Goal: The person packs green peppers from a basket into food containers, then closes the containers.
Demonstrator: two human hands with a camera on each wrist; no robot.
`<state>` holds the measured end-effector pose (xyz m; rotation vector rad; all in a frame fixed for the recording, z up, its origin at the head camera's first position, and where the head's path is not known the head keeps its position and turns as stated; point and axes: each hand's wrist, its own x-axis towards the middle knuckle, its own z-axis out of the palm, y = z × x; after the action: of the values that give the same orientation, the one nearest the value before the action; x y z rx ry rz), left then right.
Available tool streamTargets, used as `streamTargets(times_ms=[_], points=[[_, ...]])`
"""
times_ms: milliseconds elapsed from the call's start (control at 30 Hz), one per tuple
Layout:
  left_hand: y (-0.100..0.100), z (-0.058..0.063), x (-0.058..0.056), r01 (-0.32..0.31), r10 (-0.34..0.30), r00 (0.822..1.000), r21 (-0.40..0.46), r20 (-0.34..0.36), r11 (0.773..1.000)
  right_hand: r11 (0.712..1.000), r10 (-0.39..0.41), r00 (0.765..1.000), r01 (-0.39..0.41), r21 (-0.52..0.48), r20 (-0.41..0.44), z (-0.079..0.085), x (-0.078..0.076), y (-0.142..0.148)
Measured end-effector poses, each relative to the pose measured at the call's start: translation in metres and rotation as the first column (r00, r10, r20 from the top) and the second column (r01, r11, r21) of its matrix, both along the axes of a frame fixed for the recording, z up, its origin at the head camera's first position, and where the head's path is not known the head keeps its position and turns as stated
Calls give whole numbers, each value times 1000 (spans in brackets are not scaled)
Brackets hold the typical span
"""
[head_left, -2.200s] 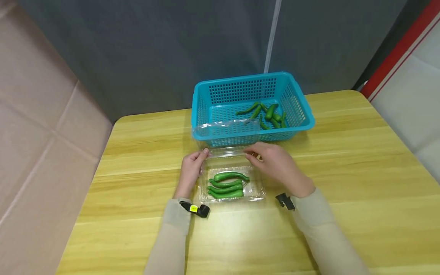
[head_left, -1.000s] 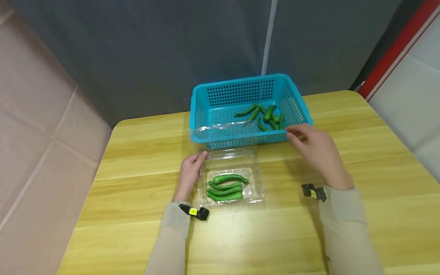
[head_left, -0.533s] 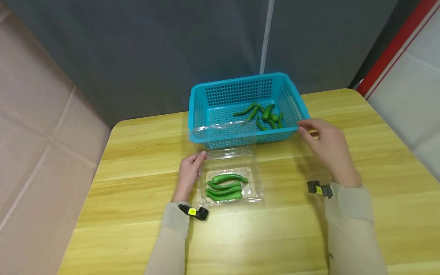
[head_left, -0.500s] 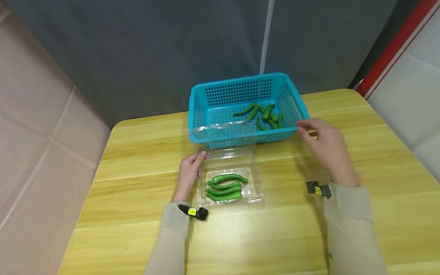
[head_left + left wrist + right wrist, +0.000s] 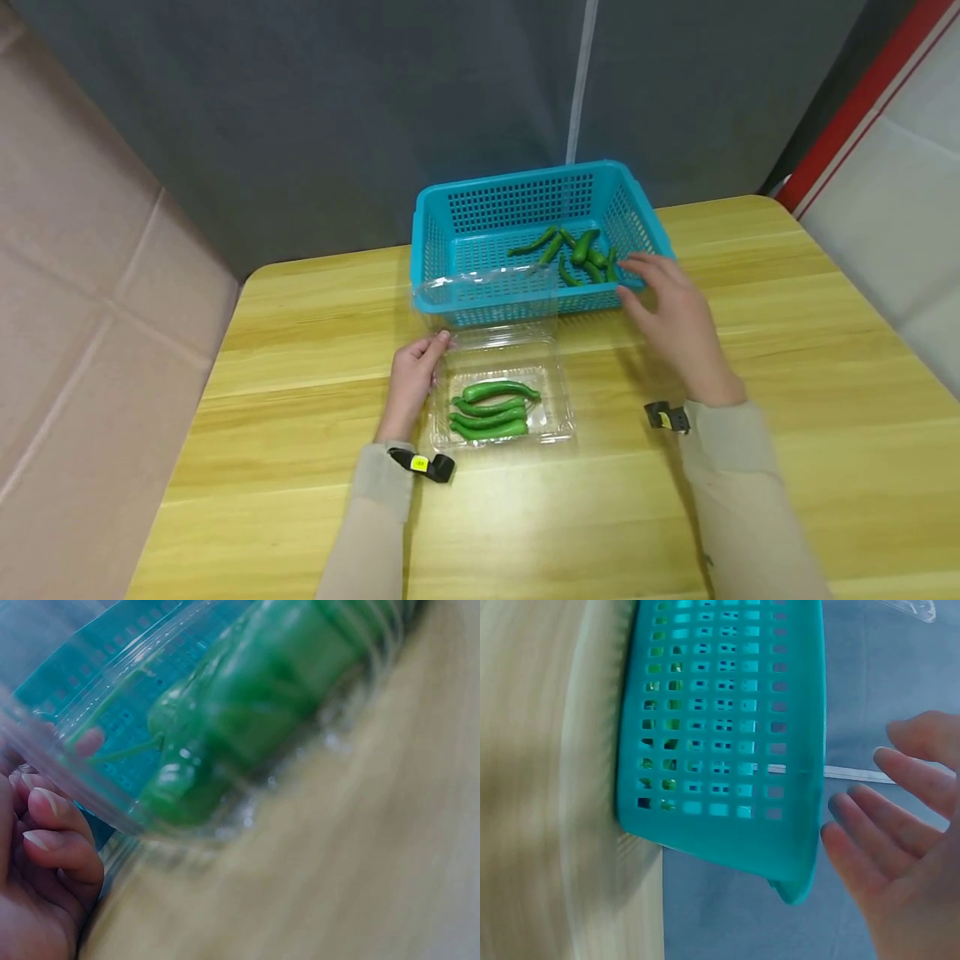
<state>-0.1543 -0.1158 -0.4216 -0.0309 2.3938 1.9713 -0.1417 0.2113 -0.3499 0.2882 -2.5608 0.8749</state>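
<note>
My left hand [image 5: 411, 379] pinches the left edge of a clear plastic clamshell box [image 5: 562, 402] near its hinge, thumb on top. Several green peppers [image 5: 498, 388] lie side by side in its base. The raised lid [image 5: 487, 320] leans back over the front of a blue plastic basket [image 5: 600, 293]. In the left wrist view, curled fingers [image 5: 64, 851] show beside the clear wall with blurred peppers behind it. My right hand [image 5: 678, 325] is at the basket's front right rim, thumb and fingers spread, holding nothing; the right wrist view shows its fingertips beside the rim.
More green peppers [image 5: 585, 247] lie in the right half of the basket. Behind the wooden table [image 5: 300, 333] hangs a dark grey cloth [image 5: 337, 125]. A pinkish tiled surface [image 5: 90, 292] stands on the left, and a red-edged white panel [image 5: 900, 192] on the right.
My right hand went from the clamshell's hinge to the basket's right front corner, then shifted back left along the rim with its fingers spreading. My left hand stayed on the clamshell edge.
</note>
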Motion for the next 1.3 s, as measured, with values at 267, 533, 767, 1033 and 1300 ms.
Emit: streamTargets(times_ms=[267, 533, 767, 1033, 1300], points=[[-1, 0, 2, 4, -4, 1000, 9, 1, 1000, 1000, 13, 999, -14, 25, 41, -1, -4, -3], [-1, 0, 3, -5, 5, 1000, 4, 2, 1000, 996, 14, 990, -26, 82, 142, 3, -13, -6], [0, 1, 3, 2, -2, 1000, 3, -2, 1000, 989, 9, 965, -49, 143, 263, 12, -27, -8], [2, 1, 2, -7, 6, 1000, 29, 18, 1000, 969, 20, 946, -97, 227, 323, 11, -40, -8], [2, 2, 4, 5, -5, 1000, 5, 17, 1000, 953, 58, 870, -194, 233, 489, 20, -58, -11]])
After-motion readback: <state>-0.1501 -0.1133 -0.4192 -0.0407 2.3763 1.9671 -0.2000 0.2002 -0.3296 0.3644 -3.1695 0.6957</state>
